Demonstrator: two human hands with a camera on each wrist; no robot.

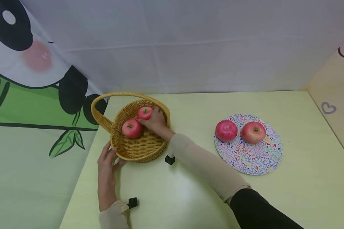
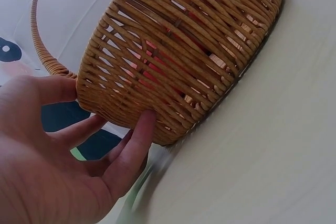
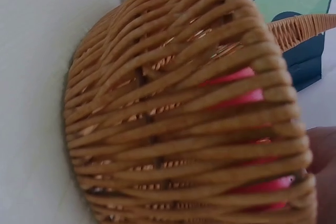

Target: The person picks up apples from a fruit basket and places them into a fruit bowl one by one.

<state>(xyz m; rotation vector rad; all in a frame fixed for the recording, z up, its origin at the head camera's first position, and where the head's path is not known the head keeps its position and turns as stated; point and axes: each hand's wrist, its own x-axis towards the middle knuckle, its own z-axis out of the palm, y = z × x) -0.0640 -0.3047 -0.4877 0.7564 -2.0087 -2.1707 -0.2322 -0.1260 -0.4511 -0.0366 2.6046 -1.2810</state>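
A round wicker basket (image 1: 140, 152) with a tall arched handle stands at the left of the table. Inside it lie two red apples: a nearer one (image 1: 132, 128) and a farther one (image 1: 145, 113). My right hand (image 1: 156, 121) reaches over the rim and grips the farther apple, thumb on its near side. The right wrist view shows mostly the basket's woven wall (image 3: 184, 103), with the hand largely hidden behind it. Fairly straight, spread fingers of my left hand (image 2: 63, 150) touch the outside of the basket near the handle's base.
To the right, a round mat with a colourful squiggle pattern (image 1: 255, 162) carries two more apples, a darker red one (image 1: 226, 130) and a paler one (image 1: 253, 132). A pale cloth wall (image 1: 189, 63) borders the table's back, and a cartoon-printed cloth (image 1: 40, 105) the left.
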